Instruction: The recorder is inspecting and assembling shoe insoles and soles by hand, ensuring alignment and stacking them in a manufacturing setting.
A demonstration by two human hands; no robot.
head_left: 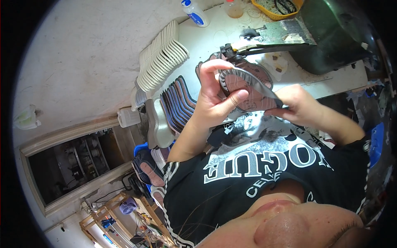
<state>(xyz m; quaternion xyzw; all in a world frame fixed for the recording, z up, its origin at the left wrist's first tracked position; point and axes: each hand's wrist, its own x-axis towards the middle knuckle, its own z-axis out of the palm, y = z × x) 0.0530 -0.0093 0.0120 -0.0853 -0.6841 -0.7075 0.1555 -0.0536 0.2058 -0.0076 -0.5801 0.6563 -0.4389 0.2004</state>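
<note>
Between my two hands is a pinkish-brown insole (235, 83) with a dark grey cover gathered in small pleats round its rounded end. My left hand (217, 93) grips that end, its thumb pressed on the inner face and its fingers curled behind. At the other end, my right hand (295, 104) pinches the dark edge between thumb and fingers. Just behind the held insole, similar dark-edged pieces (261, 73) lie on the table by the black arm (269, 48) of a green machine (285, 33). They are partly hidden.
To the left stand a row of beige sole-shaped boards (163, 56) and a row of dark-edged insoles (178, 103). At the back are a white bottle with a blue cap (195, 13), a small orange-topped bottle (234, 9) and a yellow basket (278, 15). The white table (211, 37) runs along the wall.
</note>
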